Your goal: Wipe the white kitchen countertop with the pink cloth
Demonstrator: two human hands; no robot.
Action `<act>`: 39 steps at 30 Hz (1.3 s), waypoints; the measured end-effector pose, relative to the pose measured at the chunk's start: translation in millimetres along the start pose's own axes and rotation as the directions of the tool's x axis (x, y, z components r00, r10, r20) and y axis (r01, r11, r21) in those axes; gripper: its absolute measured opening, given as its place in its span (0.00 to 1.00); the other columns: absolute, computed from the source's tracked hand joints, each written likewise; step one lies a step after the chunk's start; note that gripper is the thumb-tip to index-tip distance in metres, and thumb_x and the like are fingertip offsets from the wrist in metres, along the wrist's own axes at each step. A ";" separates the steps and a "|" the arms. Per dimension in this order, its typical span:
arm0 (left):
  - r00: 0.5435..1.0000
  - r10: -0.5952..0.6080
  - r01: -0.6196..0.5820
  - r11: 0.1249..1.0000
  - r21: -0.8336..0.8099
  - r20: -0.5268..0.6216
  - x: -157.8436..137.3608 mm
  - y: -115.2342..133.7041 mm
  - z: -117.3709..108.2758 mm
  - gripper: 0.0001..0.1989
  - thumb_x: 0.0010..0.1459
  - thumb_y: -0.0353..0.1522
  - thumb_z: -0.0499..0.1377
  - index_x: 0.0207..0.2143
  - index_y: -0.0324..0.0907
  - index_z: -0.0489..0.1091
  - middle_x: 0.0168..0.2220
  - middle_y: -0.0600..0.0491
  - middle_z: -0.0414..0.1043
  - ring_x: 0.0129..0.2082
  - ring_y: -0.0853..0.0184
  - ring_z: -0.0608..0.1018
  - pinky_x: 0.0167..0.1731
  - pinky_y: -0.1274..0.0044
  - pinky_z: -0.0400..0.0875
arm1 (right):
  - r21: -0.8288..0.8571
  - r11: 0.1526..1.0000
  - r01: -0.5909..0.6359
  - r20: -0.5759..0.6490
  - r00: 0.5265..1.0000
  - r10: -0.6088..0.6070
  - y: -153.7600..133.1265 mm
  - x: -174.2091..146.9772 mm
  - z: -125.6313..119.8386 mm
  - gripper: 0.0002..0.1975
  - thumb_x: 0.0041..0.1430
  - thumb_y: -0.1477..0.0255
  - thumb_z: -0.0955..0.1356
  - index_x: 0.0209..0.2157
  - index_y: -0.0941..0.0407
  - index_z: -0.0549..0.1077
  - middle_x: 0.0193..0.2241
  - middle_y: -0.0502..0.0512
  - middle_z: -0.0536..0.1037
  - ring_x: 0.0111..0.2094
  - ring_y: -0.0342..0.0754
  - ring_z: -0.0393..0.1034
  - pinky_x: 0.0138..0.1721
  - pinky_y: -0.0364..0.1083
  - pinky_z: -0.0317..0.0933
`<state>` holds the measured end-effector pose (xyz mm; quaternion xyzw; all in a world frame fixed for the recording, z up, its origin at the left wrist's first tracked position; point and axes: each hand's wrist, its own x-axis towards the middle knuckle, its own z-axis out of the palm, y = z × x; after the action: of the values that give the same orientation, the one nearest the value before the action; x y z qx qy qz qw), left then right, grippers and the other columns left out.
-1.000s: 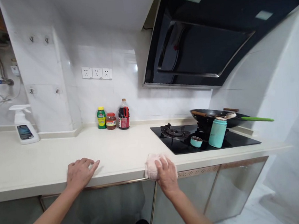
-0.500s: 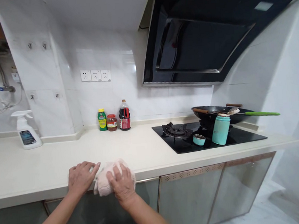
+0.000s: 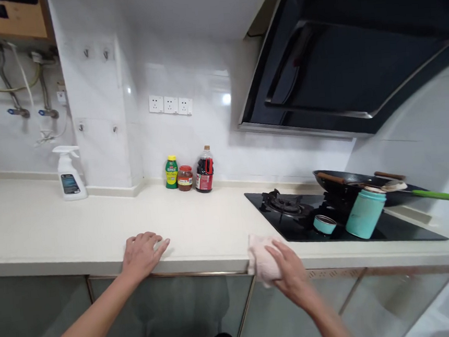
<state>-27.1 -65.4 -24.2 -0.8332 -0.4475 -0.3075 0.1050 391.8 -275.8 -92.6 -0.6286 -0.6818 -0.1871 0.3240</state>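
A pale pink cloth (image 3: 261, 259) hangs over the front edge of the white countertop (image 3: 198, 223), bunched under my right hand (image 3: 290, 270). My right fingers press it against the edge, just left of the black gas stove (image 3: 259, 201). My left hand (image 3: 142, 255) rests on the counter's front edge to the left, fingers spread and thumb out, with nothing in it.
A white spray bottle (image 3: 70, 174) stands at the left by the wall pillar. Against the back wall are a green bottle (image 3: 172, 173), a red-lidded jar (image 3: 185, 179) and a dark sauce bottle (image 3: 204, 173). The stove bears a teal canister (image 3: 366, 214), a small teal cup (image 3: 325, 224) and a wok (image 3: 336, 185).
My right hand has slid the cloth to the right along the counter edge, away from my left hand, which stays on the edge. The view has turned left.
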 end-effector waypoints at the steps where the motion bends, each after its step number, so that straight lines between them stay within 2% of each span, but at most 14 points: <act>1: 1.000 -0.004 0.004 1.000 -0.008 0.000 -0.4 -0.1 0.3 0.19 0.66 0.46 0.50 0.40 0.48 0.77 0.46 0.50 0.79 0.47 0.56 0.77 0.47 0.64 0.59 | 0.072 0.995 -0.065 0.048 0.997 0.062 10.0 -0.3 -11.4 0.40 0.41 0.73 0.65 0.61 0.53 0.63 0.65 0.61 0.56 0.65 0.63 0.49 0.64 0.63 0.49; 4: 1.000 -0.007 0.007 0.999 -0.035 -0.019 -2.0 -0.8 1.1 0.19 0.66 0.46 0.51 0.40 0.48 0.78 0.46 0.50 0.79 0.47 0.57 0.76 0.47 0.65 0.59 | 0.267 0.886 -0.379 0.144 0.925 0.353 26.1 12.5 -33.0 0.40 0.44 0.66 0.63 0.62 0.52 0.60 0.60 0.59 0.64 0.57 0.60 0.63 0.57 0.58 0.62; 7: 0.999 0.014 -0.016 0.998 -0.053 -0.042 -3.7 -1.9 1.5 0.18 0.66 0.46 0.52 0.40 0.49 0.78 0.46 0.50 0.79 0.47 0.57 0.77 0.48 0.65 0.60 | 0.294 0.742 -0.603 0.020 0.780 0.626 26.7 37.4 -27.1 0.46 0.44 0.57 0.65 0.64 0.60 0.53 0.54 0.66 0.67 0.49 0.61 0.69 0.47 0.55 0.69; 10: 0.997 0.044 -0.048 0.997 -0.066 -0.059 -4.3 -3.4 3.1 0.17 0.65 0.46 0.53 0.40 0.48 0.78 0.45 0.50 0.79 0.46 0.57 0.77 0.48 0.64 0.60 | 0.233 0.767 -0.598 -0.053 0.780 0.624 16.2 67.1 0.2 0.51 0.42 0.48 0.67 0.61 0.67 0.56 0.55 0.74 0.64 0.56 0.66 0.62 0.57 0.59 0.60; 12: 0.996 0.050 -0.055 0.996 -0.076 -0.072 -4.0 -4.6 4.9 0.18 0.66 0.46 0.52 0.40 0.48 0.78 0.45 0.51 0.80 0.46 0.57 0.77 0.48 0.63 0.60 | 0.119 0.797 -0.592 0.040 0.805 0.592 2.7 89.6 21.7 0.49 0.48 0.46 0.66 0.62 0.66 0.59 0.60 0.75 0.60 0.63 0.69 0.51 0.64 0.63 0.48; 15: 0.994 0.037 -0.046 0.995 -0.085 -0.103 -3.0 -6.2 7.8 0.18 0.66 0.46 0.52 0.40 0.49 0.78 0.46 0.50 0.80 0.47 0.56 0.77 0.48 0.62 0.61 | -0.041 0.807 -0.589 0.222 0.782 0.583 -29.4 127.5 52.0 0.41 0.61 0.48 0.63 0.65 0.62 0.59 0.67 0.73 0.48 0.68 0.73 0.34 0.64 0.71 0.36; 19: 0.991 0.024 -0.038 0.994 -0.105 -0.133 -2.1 -7.7 9.4 0.20 0.66 0.47 0.51 0.44 0.48 0.77 0.49 0.49 0.78 0.50 0.55 0.76 0.49 0.62 0.61 | 0.018 0.896 -0.444 0.401 0.824 0.400 -103.0 170.2 90.1 0.36 0.63 0.46 0.67 0.66 0.49 0.62 0.70 0.61 0.41 0.69 0.68 0.27 0.66 0.67 0.35; 22: 0.989 -0.009 -0.016 0.985 -0.172 -0.145 -3.0 -11.2 9.4 0.21 0.67 0.47 0.49 0.49 0.47 0.74 0.52 0.49 0.77 0.53 0.56 0.75 0.50 0.62 0.62 | 0.189 0.961 -0.203 0.490 0.867 0.086 -177.1 178.2 112.5 0.36 0.60 0.49 0.72 0.65 0.44 0.62 0.71 0.57 0.39 0.69 0.65 0.25 0.66 0.64 0.36; 25: 0.990 -0.065 0.031 0.966 -0.258 -0.124 -5.2 -19.5 9.9 0.22 0.68 0.46 0.45 0.53 0.49 0.72 0.53 0.51 0.76 0.55 0.57 0.73 0.52 0.63 0.62 | 0.356 0.933 0.059 0.415 0.884 -0.214 -237.7 162.0 123.0 0.43 0.55 0.56 0.77 0.67 0.46 0.58 0.70 0.61 0.39 0.69 0.65 0.27 0.66 0.64 0.40; 27: 0.991 -0.097 0.066 0.951 -0.303 -0.088 -6.4 -26.3 10.6 0.22 0.69 0.45 0.44 0.53 0.51 0.72 0.54 0.53 0.75 0.56 0.58 0.72 0.53 0.63 0.61 | 0.334 0.929 0.157 0.318 0.909 -0.268 -255.2 143.5 123.9 0.48 0.48 0.63 0.80 0.66 0.46 0.57 0.70 0.62 0.41 0.69 0.65 0.31 0.65 0.63 0.44; 29: 0.993 -0.112 0.092 0.940 -0.329 -0.043 -6.6 -31.3 10.9 0.22 0.69 0.46 0.43 0.52 0.52 0.72 0.54 0.54 0.75 0.56 0.59 0.72 0.54 0.64 0.60 | 0.248 0.944 0.218 0.223 0.935 -0.275 -250.1 122.4 121.4 0.50 0.40 0.73 0.82 0.63 0.47 0.60 0.68 0.62 0.46 0.68 0.65 0.38 0.63 0.62 0.51; 32: 0.994 -0.109 0.105 0.940 -0.323 0.006 -5.5 -31.7 9.7 0.23 0.68 0.47 0.43 0.50 0.53 0.74 0.53 0.54 0.75 0.56 0.59 0.72 0.54 0.64 0.59 | 0.137 0.957 0.255 0.059 0.963 -0.265 -206.8 88.2 111.5 0.51 0.33 0.83 0.80 0.60 0.46 0.62 0.67 0.62 0.51 0.65 0.67 0.46 0.58 0.62 0.56; 35: 0.997 -0.070 0.077 0.952 -0.297 0.034 -4.1 -25.5 6.7 0.23 0.68 0.48 0.44 0.47 0.52 0.75 0.52 0.54 0.76 0.55 0.59 0.73 0.53 0.64 0.59 | 0.088 0.973 0.213 -0.057 0.976 -0.209 -142.8 55.7 90.9 0.50 0.39 0.82 0.78 0.62 0.45 0.58 0.67 0.62 0.50 0.64 0.67 0.49 0.58 0.63 0.57; 39: 0.999 -0.027 0.038 0.957 -0.288 0.042 -3.0 -17.7 2.2 0.23 0.69 0.48 0.43 0.45 0.51 0.75 0.50 0.54 0.78 0.53 0.60 0.74 0.52 0.65 0.59 | 0.064 0.988 0.140 -0.071 0.988 -0.136 -69.9 23.6 53.1 0.34 0.55 0.71 0.73 0.62 0.46 0.60 0.67 0.59 0.51 0.64 0.64 0.51 0.59 0.62 0.57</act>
<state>-41.7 -56.3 -29.5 -0.8378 -0.4132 -0.3556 -0.0312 312.5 -233.0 -104.2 -0.5618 -0.7187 -0.2062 0.3540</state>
